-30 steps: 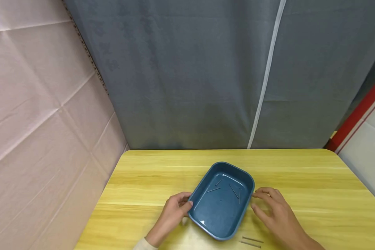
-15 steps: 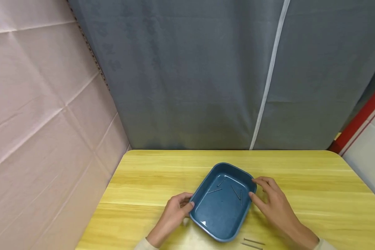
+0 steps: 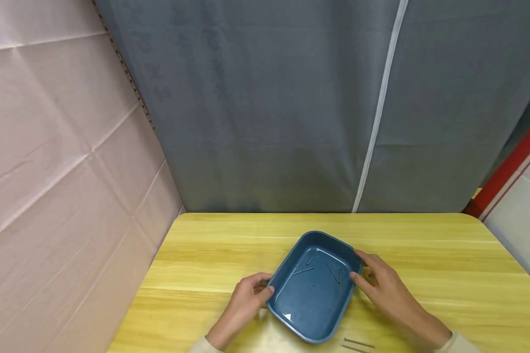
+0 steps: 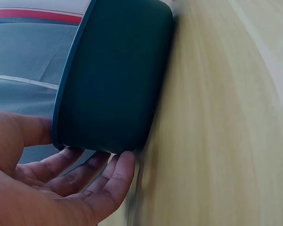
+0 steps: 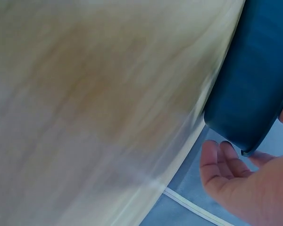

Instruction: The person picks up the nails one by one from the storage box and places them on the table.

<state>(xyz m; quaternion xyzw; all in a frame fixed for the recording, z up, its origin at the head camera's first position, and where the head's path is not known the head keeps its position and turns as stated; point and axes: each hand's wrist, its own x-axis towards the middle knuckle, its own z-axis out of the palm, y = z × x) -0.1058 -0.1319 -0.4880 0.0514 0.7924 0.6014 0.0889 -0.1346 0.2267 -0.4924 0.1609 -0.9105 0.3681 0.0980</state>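
A blue rectangular plastic tray (image 3: pixel 309 306) sits at a slant on the table, with several thin metal nails (image 3: pixel 303 270) lying loose on its floor. My left hand (image 3: pixel 245 299) grips the near-left side, thumb on the rim and fingertips against the outer wall; the left wrist view has this hand (image 4: pixel 80 183) at the tray's corner (image 4: pixel 113 75). At the far-right corner, my right hand (image 3: pixel 388 291) holds the rim between thumb and fingers. In the right wrist view its fingers (image 5: pixel 210 160) curl beside the tray's outer wall (image 5: pixel 250 80). Two more nails (image 3: pixel 359 342) lie on the table by the near edge.
The wood-patterned table (image 3: pixel 212 245) backs onto a grey curtain (image 3: pixel 265 113) with a white strip (image 3: pixel 380 108). A pale pink cloth (image 3: pixel 62 196) hangs along the left side. On the right stands a red and white panel (image 3: pixel 512 166).
My right hand has moved from beside the tray's right wall up to its far-right corner and taken hold of the rim. The left hand keeps its grip; the tray has barely shifted.
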